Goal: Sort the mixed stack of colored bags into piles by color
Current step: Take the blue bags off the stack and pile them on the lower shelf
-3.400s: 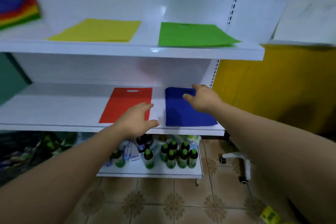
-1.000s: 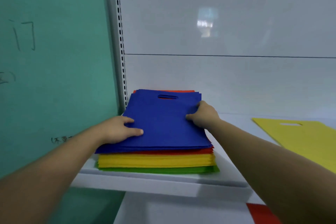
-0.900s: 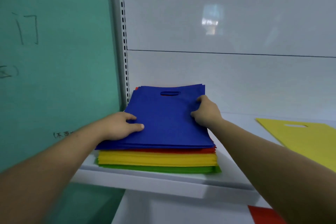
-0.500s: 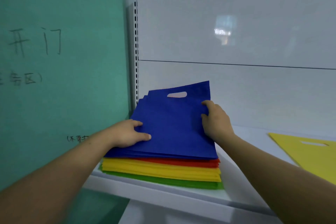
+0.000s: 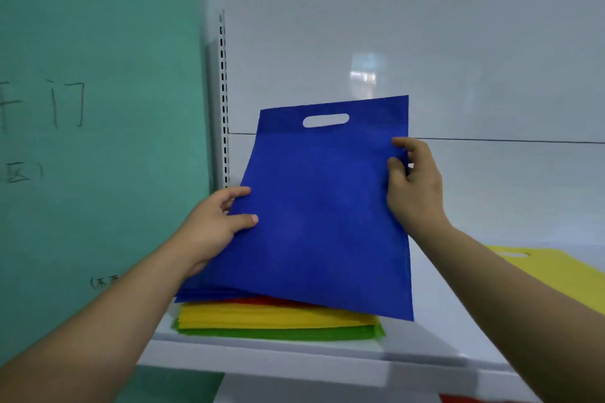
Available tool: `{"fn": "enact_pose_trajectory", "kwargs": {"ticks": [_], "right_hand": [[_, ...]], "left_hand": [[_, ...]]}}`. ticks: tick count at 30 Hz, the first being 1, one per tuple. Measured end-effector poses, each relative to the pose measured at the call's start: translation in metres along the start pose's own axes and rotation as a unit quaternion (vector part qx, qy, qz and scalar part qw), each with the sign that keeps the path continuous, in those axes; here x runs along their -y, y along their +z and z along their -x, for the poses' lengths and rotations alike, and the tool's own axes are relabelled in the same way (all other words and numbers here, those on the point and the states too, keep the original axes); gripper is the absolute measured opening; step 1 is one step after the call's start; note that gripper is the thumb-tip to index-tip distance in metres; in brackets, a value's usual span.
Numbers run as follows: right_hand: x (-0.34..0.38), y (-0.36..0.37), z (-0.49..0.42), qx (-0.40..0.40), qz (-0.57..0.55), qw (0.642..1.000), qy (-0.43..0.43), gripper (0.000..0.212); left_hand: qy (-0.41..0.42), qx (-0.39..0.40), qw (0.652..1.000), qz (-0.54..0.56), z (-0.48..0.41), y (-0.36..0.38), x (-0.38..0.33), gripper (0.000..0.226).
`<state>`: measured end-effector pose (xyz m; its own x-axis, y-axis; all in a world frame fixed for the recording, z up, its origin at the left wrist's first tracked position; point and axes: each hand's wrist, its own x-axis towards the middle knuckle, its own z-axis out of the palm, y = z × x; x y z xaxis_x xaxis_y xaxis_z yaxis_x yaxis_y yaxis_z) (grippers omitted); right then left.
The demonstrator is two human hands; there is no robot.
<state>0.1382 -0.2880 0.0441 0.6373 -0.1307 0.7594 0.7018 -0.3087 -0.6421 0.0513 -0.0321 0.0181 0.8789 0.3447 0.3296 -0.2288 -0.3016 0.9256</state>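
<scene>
Blue flat fabric bag with cut-out handle (image 5: 324, 206) is tilted up off the mixed stack of colored bags (image 5: 278, 321) now, left hand (image 5: 212, 226) and right hand (image 5: 415, 186) each pinching a side edge. It had barely lifted a moment ago, so I'd say it's peeled free and ready to sort.

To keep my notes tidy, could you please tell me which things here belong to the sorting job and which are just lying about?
Job: blue bag, gripped by left hand and right hand; mixed stack; yellow bag.
Just there: white shelf; green wall; slotted upright.
</scene>
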Motion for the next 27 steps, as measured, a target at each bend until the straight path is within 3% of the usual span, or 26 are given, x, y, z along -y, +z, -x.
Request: {"fn": "enact_pose_trajectory", "kwargs": {"ticks": [5,10,17,27], "right_hand": [[0.014,-0.034,0.015,-0.055,0.008,0.997,0.045,0.028],[0.015,-0.086,0.054,-0.069,0.109,0.988,0.090,0.035],[0.011,-0.203,0.107,-0.136,0.223,0.953,0.156,0.032],[0.014,-0.384,0.192,-0.157,0.328,0.897,0.250,0.035]], "left_hand": [[0.078,0.024,0.997,-0.016,0.020,0.010,-0.017,0.046],[0.163,0.070,0.980,-0.089,0.045,0.039,-0.019,0.050],[0.170,0.194,0.964,-0.060,0.101,0.119,-0.027,0.050],[0.138,0.325,0.935,-0.019,0.222,0.270,-0.031,0.052]]}}
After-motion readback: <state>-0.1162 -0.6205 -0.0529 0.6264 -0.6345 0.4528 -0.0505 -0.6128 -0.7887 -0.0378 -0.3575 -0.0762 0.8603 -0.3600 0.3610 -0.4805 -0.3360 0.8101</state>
